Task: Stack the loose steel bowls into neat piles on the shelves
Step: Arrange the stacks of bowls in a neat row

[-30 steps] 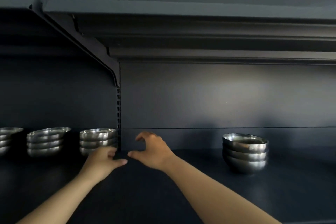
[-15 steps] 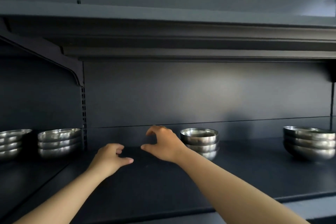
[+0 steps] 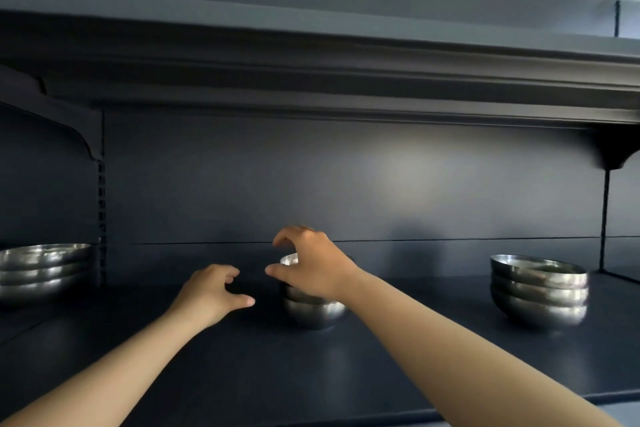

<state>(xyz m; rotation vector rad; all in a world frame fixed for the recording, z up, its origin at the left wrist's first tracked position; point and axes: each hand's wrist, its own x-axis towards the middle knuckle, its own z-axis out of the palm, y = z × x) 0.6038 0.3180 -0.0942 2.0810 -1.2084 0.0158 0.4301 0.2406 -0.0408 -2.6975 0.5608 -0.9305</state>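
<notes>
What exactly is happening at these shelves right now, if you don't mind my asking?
A person is tidying steel bowls on a dark shelf. Both hands are empty. The right hand hovers, fingers spread, in front of the middle pile of bowls; whether it touches them is unclear. The left hand is open beside it, above the shelf. Another pile stands to the right and one at the far left.

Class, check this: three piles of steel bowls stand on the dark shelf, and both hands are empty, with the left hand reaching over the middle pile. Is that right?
Not quite. In the head view it is the right hand, not the left hand, that reaches over the middle pile. The rest stands: three piles on the dark shelf, both hands empty.
</notes>
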